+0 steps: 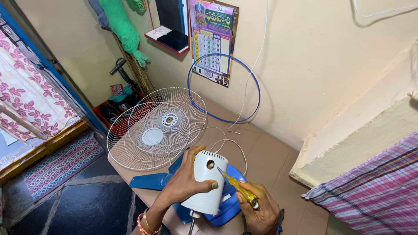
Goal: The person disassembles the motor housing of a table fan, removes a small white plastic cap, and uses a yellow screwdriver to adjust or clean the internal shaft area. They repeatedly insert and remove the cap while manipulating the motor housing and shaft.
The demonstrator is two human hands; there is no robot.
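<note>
Landmark: white motor housing (207, 182), above the table (270, 161) edge. Left of it, two wire fan guards (156, 128). The left hand (185, 180) wraps the housing; rigid, smooth plastic, probably heavy, best gripped round its body. Blue blades (152, 180) lie beneath. Right of it, the right hand (257, 209) grips a yellow screwdriver (237, 187), tip at the shell. Cream walls behind.

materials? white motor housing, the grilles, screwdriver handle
White motor housing: looks like moulded plastic, smooth with a soft sheen and moulded vent slots. Grilles: thin wire, probably white-coated metal. Screwdriver handle: translucent yellow plastic, apparently.
</note>
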